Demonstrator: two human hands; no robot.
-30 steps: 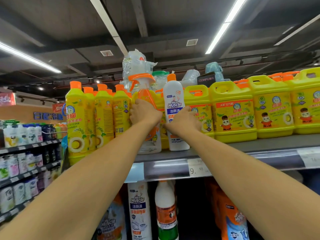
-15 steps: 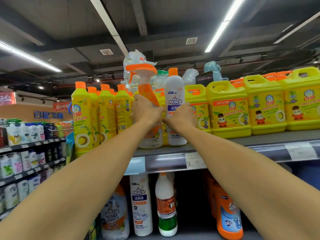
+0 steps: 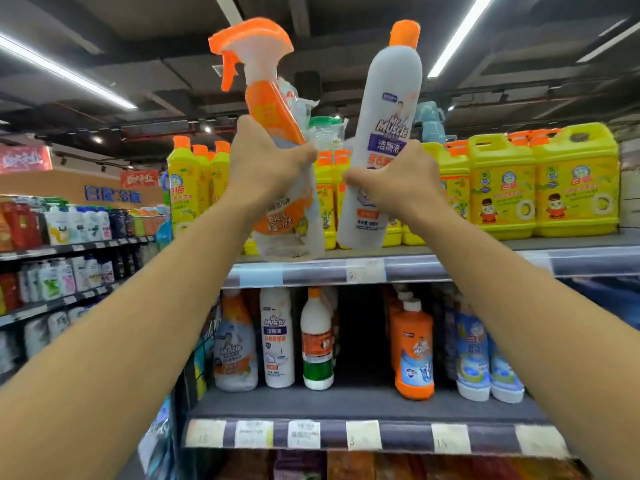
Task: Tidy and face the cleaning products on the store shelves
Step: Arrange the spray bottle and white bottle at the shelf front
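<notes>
Two bare forearms are reaching up from the lower corners. The left hand is gripping a trigger spray bottle round its middle, fingers curled tight; the right hand is clasping a Mr Muscle toilet cleaner bottle the same way. Both bottles are hanging in front of the upper shelf, close but apart, tops splaying outward; whether their bases are touching its edge cannot be told. The spray bottle is showing an orange trigger head and an orange-and-white label. The cleaner bottle is white with an orange cap, its purple-banded label facing the camera. Together they are blocking the middle of the shelf's row. Yellow bottles are standing behind to the left and yellow jugs to the right. Underneath, the lower shelf is carrying a white Mr Muscle bottle, a green-based bottle and an orange bottle. Far left, another aisle's shelves are holding blurred toiletries
</notes>
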